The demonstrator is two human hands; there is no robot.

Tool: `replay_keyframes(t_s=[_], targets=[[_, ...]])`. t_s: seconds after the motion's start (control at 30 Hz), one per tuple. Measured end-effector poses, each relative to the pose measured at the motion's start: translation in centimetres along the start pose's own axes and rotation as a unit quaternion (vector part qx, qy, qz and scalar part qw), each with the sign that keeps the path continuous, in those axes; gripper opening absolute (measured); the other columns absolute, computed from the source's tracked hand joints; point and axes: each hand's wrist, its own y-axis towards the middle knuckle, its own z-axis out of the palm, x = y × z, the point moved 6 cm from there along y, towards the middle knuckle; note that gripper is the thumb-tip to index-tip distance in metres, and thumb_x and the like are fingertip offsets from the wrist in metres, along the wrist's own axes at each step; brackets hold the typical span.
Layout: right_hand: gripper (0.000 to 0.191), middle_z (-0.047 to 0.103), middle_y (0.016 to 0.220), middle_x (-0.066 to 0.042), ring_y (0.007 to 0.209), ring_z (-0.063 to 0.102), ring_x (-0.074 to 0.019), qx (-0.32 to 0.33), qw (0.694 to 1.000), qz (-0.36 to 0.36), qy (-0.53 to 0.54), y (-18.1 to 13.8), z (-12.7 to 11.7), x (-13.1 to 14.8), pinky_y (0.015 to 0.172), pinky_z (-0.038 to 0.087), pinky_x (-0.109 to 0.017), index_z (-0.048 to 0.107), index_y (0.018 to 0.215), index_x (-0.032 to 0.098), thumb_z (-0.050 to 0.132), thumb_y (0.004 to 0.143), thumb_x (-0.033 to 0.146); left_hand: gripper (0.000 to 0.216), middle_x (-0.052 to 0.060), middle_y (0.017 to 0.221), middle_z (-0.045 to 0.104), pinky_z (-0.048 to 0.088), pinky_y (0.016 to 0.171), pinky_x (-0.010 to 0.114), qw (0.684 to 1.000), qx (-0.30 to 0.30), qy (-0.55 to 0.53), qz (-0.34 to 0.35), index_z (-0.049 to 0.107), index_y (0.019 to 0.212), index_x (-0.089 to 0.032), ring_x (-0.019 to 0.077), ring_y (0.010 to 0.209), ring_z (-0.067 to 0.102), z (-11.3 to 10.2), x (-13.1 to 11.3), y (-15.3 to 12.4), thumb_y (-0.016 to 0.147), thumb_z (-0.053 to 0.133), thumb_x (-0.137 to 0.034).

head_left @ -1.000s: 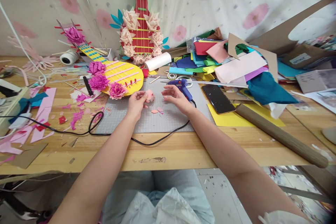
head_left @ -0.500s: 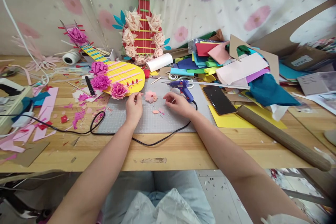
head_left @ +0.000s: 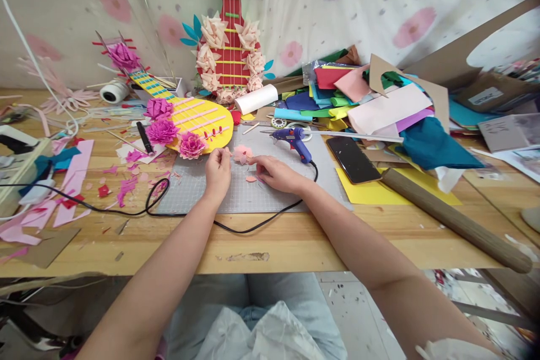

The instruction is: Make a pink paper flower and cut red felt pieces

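Note:
My left hand [head_left: 218,170] rests on the grey cutting mat [head_left: 253,197] with its fingers curled. Its fingertips are right beside a pale pink paper flower [head_left: 243,153] lying on the mat, and whether they pinch anything is unclear. My right hand [head_left: 273,172] lies low on the mat just right of the flower. Its fingers are pressed together over small pink paper petals [head_left: 251,179]. A blue glue gun [head_left: 294,141] lies just behind my right hand, untouched.
A yellow paper guitar [head_left: 202,121] with magenta flowers lies left of the mat, and a red one [head_left: 230,45] leans on the wall. Coloured paper piles [head_left: 371,104], a phone [head_left: 352,160], a wooden rod [head_left: 453,219] and a black cable [head_left: 147,202] surround the mat.
My left hand has let go of the pink flower, which now lies on the mat. My right hand has moved left and down onto the loose petals.

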Motion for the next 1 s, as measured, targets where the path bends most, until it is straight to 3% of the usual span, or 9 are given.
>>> replay_keyframes(t_s=[0.2,0.47,0.57,0.7,0.83,1.0], targets=[[0.043,0.059,0.098,-0.004,0.087,0.055,-0.0162,-0.001,1.000,0.012,0.001,0.05,0.01,0.03,0.077,0.041,-0.029,0.052,0.113,0.024,0.049,0.075,0.005,0.032,-0.004,0.050,0.038,0.032,0.052,0.022,1.000,0.002,0.016,0.005,0.045,0.062,-0.020,0.0108,0.052,0.041,0.14,-0.19,-0.12,0.083,0.049,-0.045],[0.044,0.061,0.079,0.000,0.072,0.054,-0.0143,0.010,0.999,0.030,0.025,0.08,0.21,-0.62,0.070,0.039,-0.028,0.052,0.112,0.023,0.047,0.073,0.003,0.030,-0.001,0.060,0.050,0.034,0.056,0.022,0.995,0.033,0.080,0.056,0.050,0.067,-0.019,0.0119,0.060,0.047,0.48,-0.78,-0.32,0.086,0.043,-0.040],[0.043,0.061,0.081,0.000,0.074,0.055,-0.0145,-0.006,0.999,0.030,0.036,0.04,-0.07,-0.69,0.070,0.039,-0.028,0.053,0.110,0.024,0.050,0.072,0.004,0.028,-0.001,0.061,0.051,0.034,0.057,0.022,0.990,0.044,0.110,0.076,0.050,0.068,-0.020,0.0120,0.061,0.047,0.59,-0.96,-0.43,0.087,0.040,-0.038],[0.040,0.061,0.084,-0.002,0.079,0.055,-0.0164,-0.012,0.999,0.022,0.020,0.14,-0.27,-0.46,0.072,0.039,-0.029,0.055,0.107,0.023,0.056,0.070,0.007,0.027,-0.001,0.063,0.051,0.034,0.057,0.022,0.991,0.033,0.106,0.071,0.051,0.071,-0.020,0.0123,0.061,0.047,0.37,-0.59,-0.16,0.087,0.041,-0.039],[0.044,0.059,0.073,0.001,0.071,0.053,-0.0147,0.005,0.999,0.040,0.021,0.20,-0.01,-0.58,0.068,0.038,-0.028,0.053,0.108,0.023,0.050,0.070,0.001,0.027,-0.001,0.062,0.050,0.033,0.056,0.022,0.992,0.032,0.104,0.067,0.051,0.070,-0.020,0.0122,0.060,0.046,0.29,-0.29,0.04,0.086,0.041,-0.039],[0.046,0.058,0.074,0.003,0.069,0.053,-0.0138,0.000,0.997,0.053,0.050,0.06,0.01,-0.89,0.066,0.038,-0.026,0.050,0.110,0.024,0.049,0.069,0.002,0.030,-0.001,0.061,0.049,0.033,0.055,0.022,0.992,0.040,0.097,0.074,0.051,0.068,-0.020,0.0121,0.058,0.045,0.41,-0.34,-0.03,0.087,0.040,-0.040]])
